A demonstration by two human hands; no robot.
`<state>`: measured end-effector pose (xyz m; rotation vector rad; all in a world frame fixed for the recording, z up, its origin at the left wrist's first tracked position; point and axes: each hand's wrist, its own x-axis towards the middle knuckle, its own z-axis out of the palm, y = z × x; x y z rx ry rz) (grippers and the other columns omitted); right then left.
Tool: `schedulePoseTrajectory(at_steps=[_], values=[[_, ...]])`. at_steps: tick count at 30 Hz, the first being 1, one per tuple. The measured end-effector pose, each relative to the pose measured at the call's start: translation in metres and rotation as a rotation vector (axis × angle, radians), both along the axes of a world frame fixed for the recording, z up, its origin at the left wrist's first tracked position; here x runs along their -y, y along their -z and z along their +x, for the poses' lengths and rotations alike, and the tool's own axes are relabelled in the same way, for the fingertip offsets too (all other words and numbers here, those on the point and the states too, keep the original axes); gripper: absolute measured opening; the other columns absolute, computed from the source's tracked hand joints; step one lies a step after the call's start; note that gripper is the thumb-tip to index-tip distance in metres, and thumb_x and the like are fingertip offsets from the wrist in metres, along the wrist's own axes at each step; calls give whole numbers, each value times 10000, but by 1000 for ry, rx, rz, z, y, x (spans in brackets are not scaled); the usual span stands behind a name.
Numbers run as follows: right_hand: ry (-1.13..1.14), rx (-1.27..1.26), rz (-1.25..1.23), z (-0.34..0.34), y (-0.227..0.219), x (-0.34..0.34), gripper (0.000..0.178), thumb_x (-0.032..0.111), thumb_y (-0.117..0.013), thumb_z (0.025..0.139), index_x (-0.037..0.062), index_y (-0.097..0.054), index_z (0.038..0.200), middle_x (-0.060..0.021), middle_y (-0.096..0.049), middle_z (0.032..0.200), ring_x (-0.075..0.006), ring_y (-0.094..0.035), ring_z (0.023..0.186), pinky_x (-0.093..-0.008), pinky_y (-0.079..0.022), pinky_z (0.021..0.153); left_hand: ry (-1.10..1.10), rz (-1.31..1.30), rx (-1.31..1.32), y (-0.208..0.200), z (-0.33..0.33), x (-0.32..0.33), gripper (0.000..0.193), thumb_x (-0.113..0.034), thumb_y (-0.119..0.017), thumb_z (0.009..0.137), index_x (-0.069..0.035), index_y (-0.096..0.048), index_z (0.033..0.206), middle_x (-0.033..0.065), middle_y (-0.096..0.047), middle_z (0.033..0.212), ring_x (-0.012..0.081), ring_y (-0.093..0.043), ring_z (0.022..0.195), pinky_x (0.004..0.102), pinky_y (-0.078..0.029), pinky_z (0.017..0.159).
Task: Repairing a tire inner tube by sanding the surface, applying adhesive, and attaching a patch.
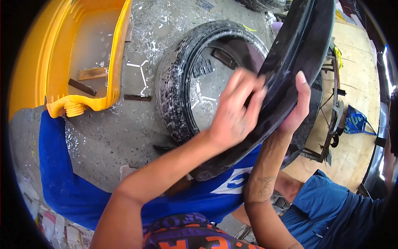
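A black tyre stands tilted in front of me, its hollow inner side facing left. My right hand grips the tyre's near sidewall, thumb up along it, with most of its fingers hidden. Against the inner side is my left hand, closed and slightly blurred; whatever its fingers hold is hidden. Beyond my left hand, a second tyre lies on the wet floor, white suds over its tread.
At the left stands a yellow container with cloudy water and small blocks. A dark strip lies on the floor. To the right are a plywood board, a metal frame, and another person in blue shorts.
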<state>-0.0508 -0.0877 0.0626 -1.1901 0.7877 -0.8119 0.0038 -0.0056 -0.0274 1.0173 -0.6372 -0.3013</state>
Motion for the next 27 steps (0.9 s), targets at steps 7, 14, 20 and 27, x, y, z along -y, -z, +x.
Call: schedulePoseTrajectory(at_steps=[7, 14, 20, 27], values=[[-69, 6, -39, -7, 3, 10, 422, 337, -537, 1055, -27, -652, 1235, -150, -757, 1042, -234, -741, 851, -344, -603, 762, 31, -39, 3, -3, -21, -21, 175, 61, -712, 927, 79, -694, 1100, 208, -609, 1065, 344, -636, 965, 395, -524, 883], [16, -60, -59, -1, -2, 3, 395, 314, -573, 1047, -24, -656, 1233, -119, -734, 995, -188, -706, 790, -302, -575, 683, 41, -11, -278, 14, 7, -16, 276, 12, -711, 967, 33, -683, 1241, 145, -631, 1080, 249, -657, 991, 341, -532, 845], [54, 28, -11, -3, 7, 11, 391, 302, -570, 1055, -29, -654, 1247, -146, -765, 1034, -218, -749, 851, -340, -610, 785, 172, -77, -69, 5, 11, -1, 335, -25, -706, 983, 10, -706, 1316, 175, -649, 1143, 319, -657, 1067, 361, -517, 939], [-90, -25, -93, -13, 7, 18, 403, 315, -563, 1062, -37, -659, 1231, -132, -768, 1008, -216, -747, 828, -328, -608, 767, 120, -35, -11, 13, -3, -11, 313, 13, -684, 981, -6, -729, 1290, 188, -675, 1176, 313, -675, 1086, 369, -527, 979]])
